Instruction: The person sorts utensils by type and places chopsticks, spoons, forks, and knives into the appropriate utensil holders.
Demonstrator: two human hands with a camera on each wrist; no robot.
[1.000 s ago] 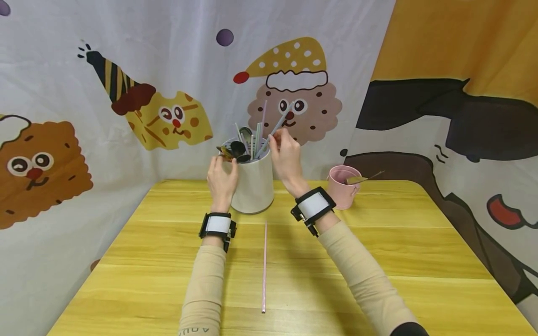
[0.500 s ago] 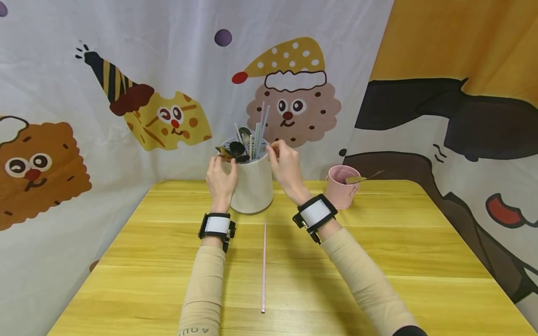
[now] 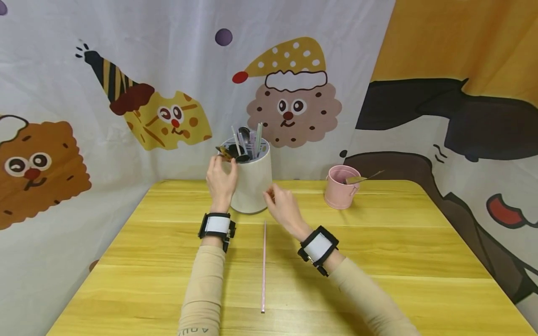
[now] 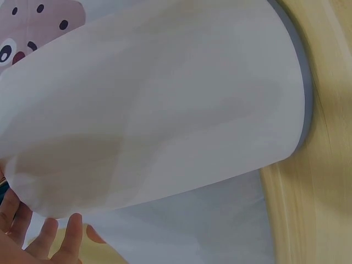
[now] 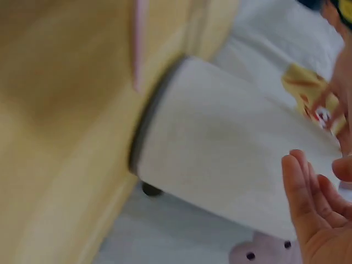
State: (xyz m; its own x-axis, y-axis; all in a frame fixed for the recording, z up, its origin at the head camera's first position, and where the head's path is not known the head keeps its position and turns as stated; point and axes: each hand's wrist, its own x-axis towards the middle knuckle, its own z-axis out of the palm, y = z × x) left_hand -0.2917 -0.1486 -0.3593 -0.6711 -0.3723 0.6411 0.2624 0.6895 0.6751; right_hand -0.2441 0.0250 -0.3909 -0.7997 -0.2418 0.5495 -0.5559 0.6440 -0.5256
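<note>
A white cylindrical utensil holder (image 3: 254, 184) stands upright on the table, with chopsticks (image 3: 258, 135), dark spoons (image 3: 237, 149) and gold-toned utensils poking from its top. My left hand (image 3: 221, 181) rests at its near left rim, right by the spoons. In the left wrist view its fingers (image 4: 74, 234) lie spread along the holder's side. My right hand (image 3: 286, 212) hovers in front of the holder's lower right side, holding nothing. The right wrist view shows the thumb (image 5: 342, 169) apart from the loosely bent fingers. One pink chopstick (image 3: 264, 275) lies lengthwise on the table between my forearms.
To the right stands a small pink bucket (image 3: 338, 191) with a thin stem and a yellowish flat piece (image 3: 355, 179) leaning out. A printed curtain (image 3: 189, 56) hangs right behind the back edge of the wooden table (image 3: 399, 252).
My right hand has let go of a pale blue chopstick at the holder and moved down toward the table. The tallest chopsticks have dropped lower inside. My left hand stays put.
</note>
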